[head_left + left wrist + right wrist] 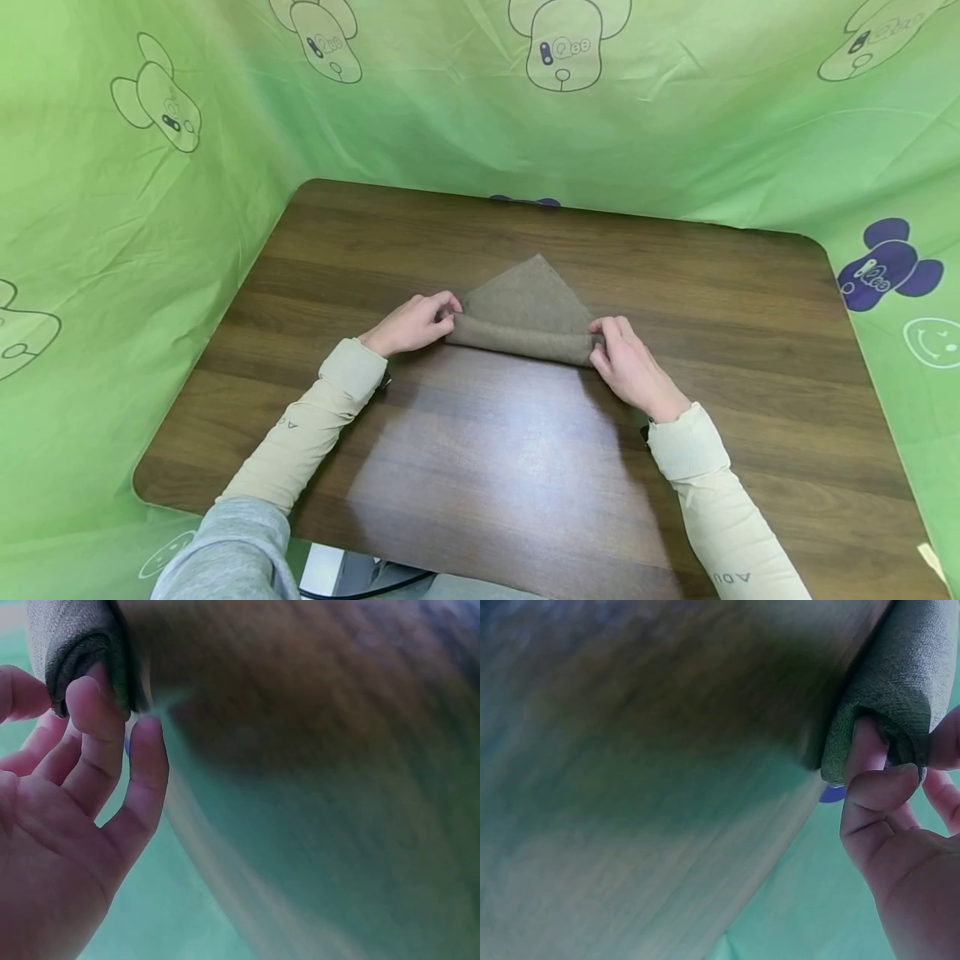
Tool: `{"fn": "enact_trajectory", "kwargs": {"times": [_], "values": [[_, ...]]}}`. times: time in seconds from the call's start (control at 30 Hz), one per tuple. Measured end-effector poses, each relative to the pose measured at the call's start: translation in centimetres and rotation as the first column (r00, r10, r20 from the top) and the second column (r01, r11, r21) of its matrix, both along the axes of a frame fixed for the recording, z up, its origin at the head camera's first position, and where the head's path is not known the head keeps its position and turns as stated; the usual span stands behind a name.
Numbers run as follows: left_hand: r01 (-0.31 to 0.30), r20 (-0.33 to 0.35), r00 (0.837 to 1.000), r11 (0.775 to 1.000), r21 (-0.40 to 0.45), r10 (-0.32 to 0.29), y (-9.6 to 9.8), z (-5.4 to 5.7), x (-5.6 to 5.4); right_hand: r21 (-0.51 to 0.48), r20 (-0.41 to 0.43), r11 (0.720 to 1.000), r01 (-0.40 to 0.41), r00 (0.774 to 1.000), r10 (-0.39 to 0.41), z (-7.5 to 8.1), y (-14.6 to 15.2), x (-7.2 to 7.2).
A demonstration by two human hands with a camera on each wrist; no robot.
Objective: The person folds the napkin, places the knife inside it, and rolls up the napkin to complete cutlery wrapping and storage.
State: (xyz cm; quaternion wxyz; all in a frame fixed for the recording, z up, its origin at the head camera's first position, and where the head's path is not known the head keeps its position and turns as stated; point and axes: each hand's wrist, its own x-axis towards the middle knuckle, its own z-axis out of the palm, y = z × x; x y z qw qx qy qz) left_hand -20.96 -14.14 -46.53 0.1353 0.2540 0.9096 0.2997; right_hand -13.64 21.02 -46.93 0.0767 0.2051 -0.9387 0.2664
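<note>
A brown-grey cloth lies near the middle of the table, its far part a flat triangle with the tip pointing away. Along its near side runs a thick rolled edge. My left hand grips the left end of this roll with curled fingers. At the right end, my right hand pinches the roll. The right wrist view shows a finger tucked into the open end of the rolled cloth. Layers of the coiled cloth show at the fingertips in the left wrist view.
The dark wood-grain table has rounded corners. Green fabric with cartoon bear heads hangs behind it and along both sides. Below the front edge are a white object and a black cable.
</note>
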Motion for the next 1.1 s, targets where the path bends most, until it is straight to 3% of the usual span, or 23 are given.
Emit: {"fn": "enact_trajectory", "kwargs": {"times": [0.87,1.1], "values": [[-0.021,0.009,1.0,0.999,-0.045,0.021,0.2,-0.27,-0.16,-0.005,0.031,1.0,0.027,0.999,-0.027,0.25,-0.27,-0.06],[-0.027,0.023,0.999,0.999,-0.039,0.028,0.31,-0.36,-0.32,0.01,0.091,0.999,0.041,0.995,-0.042,0.38,-0.31,-0.11]]}}
